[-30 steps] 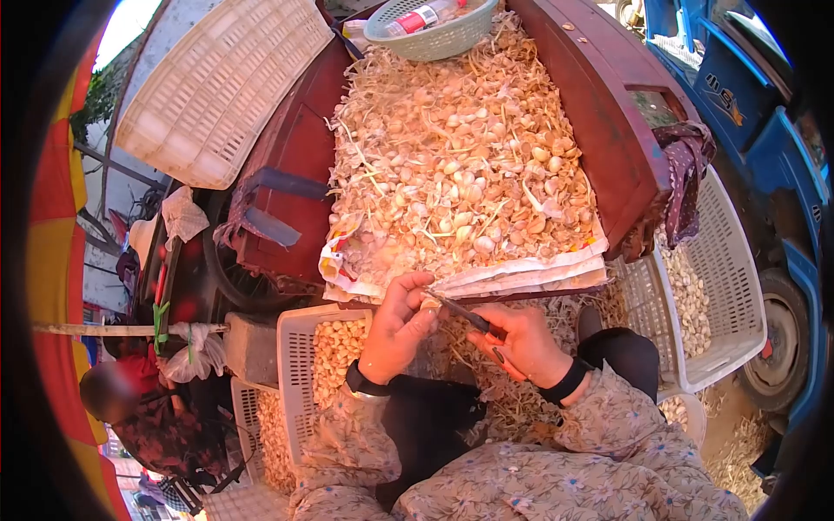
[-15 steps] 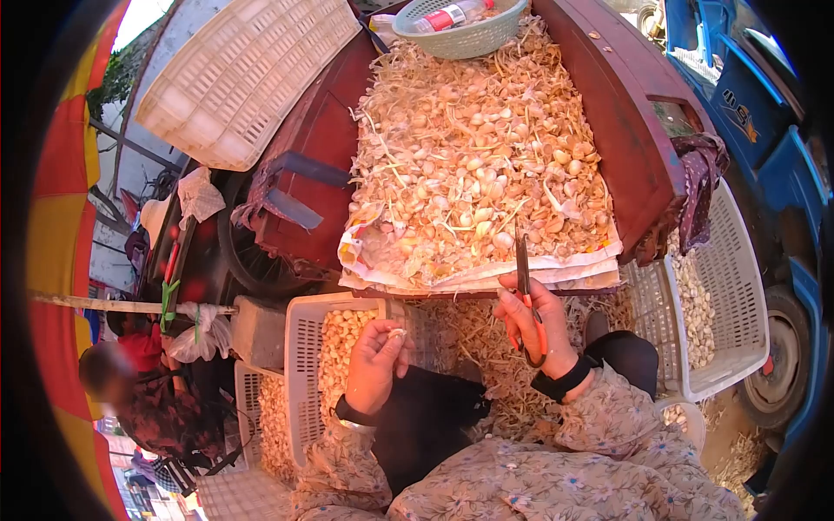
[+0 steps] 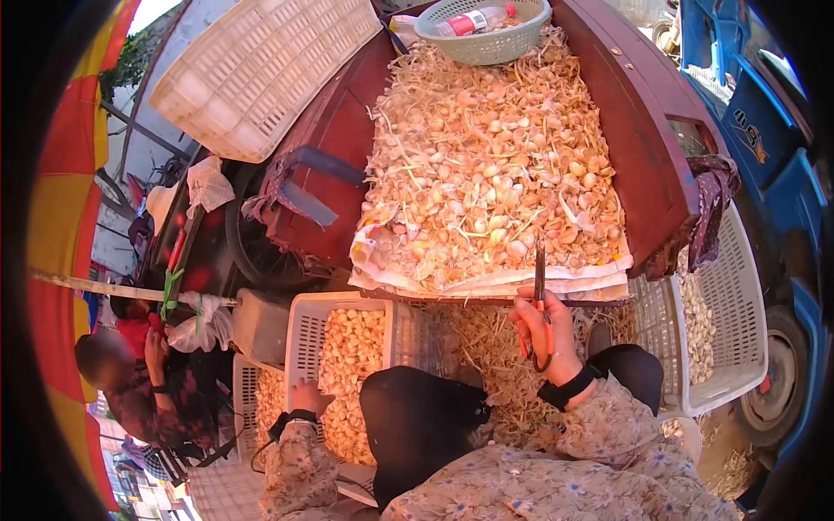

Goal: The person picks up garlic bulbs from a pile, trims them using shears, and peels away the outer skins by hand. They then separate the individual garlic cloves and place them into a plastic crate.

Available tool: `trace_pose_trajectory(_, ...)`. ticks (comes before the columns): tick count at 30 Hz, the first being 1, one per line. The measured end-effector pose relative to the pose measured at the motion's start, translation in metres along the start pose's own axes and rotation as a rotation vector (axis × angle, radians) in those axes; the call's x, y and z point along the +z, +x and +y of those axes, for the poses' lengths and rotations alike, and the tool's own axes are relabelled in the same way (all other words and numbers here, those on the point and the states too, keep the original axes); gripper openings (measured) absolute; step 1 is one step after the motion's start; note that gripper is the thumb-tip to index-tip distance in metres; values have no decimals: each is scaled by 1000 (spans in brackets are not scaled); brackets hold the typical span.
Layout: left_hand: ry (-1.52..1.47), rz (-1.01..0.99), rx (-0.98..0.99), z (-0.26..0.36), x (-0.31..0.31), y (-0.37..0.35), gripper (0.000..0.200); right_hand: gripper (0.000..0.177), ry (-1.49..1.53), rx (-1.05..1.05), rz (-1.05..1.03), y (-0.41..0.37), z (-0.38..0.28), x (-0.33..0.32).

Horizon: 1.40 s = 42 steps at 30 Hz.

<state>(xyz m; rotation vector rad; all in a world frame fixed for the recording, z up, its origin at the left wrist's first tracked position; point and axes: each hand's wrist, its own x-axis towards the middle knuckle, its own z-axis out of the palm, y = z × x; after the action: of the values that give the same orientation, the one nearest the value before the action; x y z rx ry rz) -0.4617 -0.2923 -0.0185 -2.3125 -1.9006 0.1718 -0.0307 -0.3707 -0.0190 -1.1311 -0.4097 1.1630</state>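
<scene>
My right hand [image 3: 549,334] is closed round the orange handles of a pair of scissors [image 3: 539,300], whose dark blades point up toward the cart's front edge. Over the left side of a white crate [image 3: 304,334] filled with garlic cloves [image 3: 352,347] is my left hand [image 3: 308,398]; its fingers are small in view and whether they hold anything cannot be made out. Ahead, a pile of garlic cloves and dry skins [image 3: 495,165] lies on a white sheet [image 3: 486,287] in the red cart [image 3: 651,174].
A green basket [image 3: 495,45] with a plastic bottle [image 3: 473,21] stands on the pile's far end. An empty white crate [image 3: 269,74] leans at the upper left. Another crate [image 3: 734,304] stands at the right. A person [image 3: 165,391] sits at the left. Husks [image 3: 521,391] cover the ground.
My left hand has moved left and down, from in front of me to the crate of cloves. My right hand with the scissors has shifted slightly right and down. The view has shifted a little.
</scene>
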Motion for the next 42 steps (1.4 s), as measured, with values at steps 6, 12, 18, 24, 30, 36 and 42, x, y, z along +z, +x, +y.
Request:
trace_pose_trajectory(6, -733, 282, 362, 145, -66, 100, 26, 26, -45, -29, -8, 8, 1, 4)
trace_pose_trajectory(12, -543, 199, 479, 211, -52, 172, 31, 24, -18, -39, 17, 12, -3, 1)
trace_pose_trajectory(18, -262, 14, 498, 220, -39, 204, 21, 25, -12, -1, 0, 11, -11, 1)
trace_pose_trajectory(24, -335, -115, 433, 220, -53, 202, 18, 25, -40, -19, -15, 11, -7, -1)
trace_pose_trajectory(30, -1501, -409, 80, 213, -75, 178, 11, 26, -53, -15, -9, 8, -9, -2)
trace_pose_trajectory(36, -1890, -583, 203, 240, -118, 122, 20, 29, -465, -235, -124, 1, -21, 5)
trace_pose_trajectory(42, -1862, -638, 265, 259, -122, 82, 32, 37, -864, -740, -40, 2, -23, 7)
